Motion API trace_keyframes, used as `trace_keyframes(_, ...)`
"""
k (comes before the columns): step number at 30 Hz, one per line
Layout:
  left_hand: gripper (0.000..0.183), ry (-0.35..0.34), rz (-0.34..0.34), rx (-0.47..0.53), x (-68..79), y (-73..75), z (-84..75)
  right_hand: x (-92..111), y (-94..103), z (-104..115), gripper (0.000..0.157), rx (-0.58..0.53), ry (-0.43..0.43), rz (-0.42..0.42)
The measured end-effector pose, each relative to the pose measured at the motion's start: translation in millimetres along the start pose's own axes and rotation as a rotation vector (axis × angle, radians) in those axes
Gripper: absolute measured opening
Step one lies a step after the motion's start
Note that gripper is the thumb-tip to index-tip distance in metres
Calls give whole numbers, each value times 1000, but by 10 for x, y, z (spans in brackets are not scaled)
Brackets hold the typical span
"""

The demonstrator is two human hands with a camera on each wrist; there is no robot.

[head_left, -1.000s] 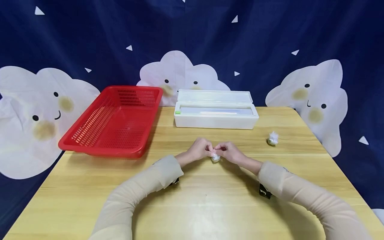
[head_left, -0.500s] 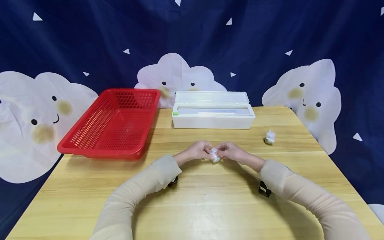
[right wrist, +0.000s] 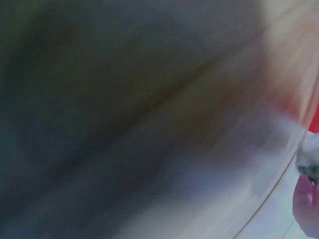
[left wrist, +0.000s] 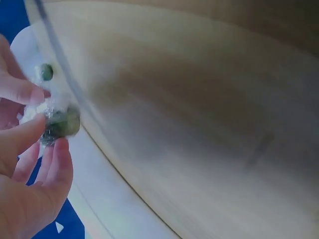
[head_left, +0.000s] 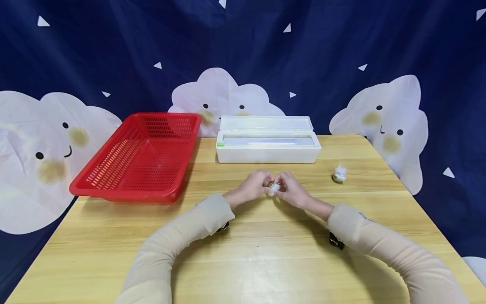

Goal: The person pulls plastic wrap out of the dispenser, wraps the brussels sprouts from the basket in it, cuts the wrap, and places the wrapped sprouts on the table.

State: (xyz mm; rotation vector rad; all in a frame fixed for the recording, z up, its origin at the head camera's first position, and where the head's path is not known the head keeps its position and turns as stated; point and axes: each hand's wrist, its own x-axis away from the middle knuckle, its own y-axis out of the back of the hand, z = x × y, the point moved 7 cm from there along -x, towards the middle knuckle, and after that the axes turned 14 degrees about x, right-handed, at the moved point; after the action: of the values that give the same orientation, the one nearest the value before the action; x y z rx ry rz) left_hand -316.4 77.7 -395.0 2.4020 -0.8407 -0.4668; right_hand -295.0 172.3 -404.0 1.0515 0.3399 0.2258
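Both hands meet over the middle of the table [head_left: 250,261], around a small green lump wrapped in clear plastic film [head_left: 273,188]. My left hand [head_left: 255,185] holds it from the left side. From the other side, my right hand [head_left: 294,193] pinches the film. In the left wrist view the wrapped lump [left wrist: 62,123] shows dark green and yellowish through crinkled film, with the left hand's thumb and fingers around it. Only a fingertip [right wrist: 305,204] and part of the bundle appear at the edge of the right wrist view. A similar film-wrapped lump [head_left: 339,174] lies to the right.
A red plastic basket [head_left: 172,185] with slotted sides stands at the back left. Behind the hands is a long white box [head_left: 267,155] with its lid up and a green slider [head_left: 221,144] on its left end. A dark blue cloud-patterned curtain [head_left: 319,50] hangs behind the table.
The hands have lifted the wrapped lump slightly away from me and turned it, so its green side now shows. The head view has shifted a little. The other lump stays put.
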Motion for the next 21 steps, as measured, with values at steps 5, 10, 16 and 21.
trace_keyframes(5, 23, -41, 63, -75, -12, -86, -29, 94, 24, 93, 38, 267, 130, -27)
trace_keyframes(10, 16, -29, 168, -14, 5, -131, -43, 173, 44, 137, 25, 206, 188, 62)
trace_keyframes(16, 10, 0, 193, 15, 29, -129, -53, 157, 96, 72, 20, 2, 160, 87)
trace_keyframes(21, 28, 61, 128, -40, 74, -139, -4, 179, 28, 19, 47, -3, 150, 121)
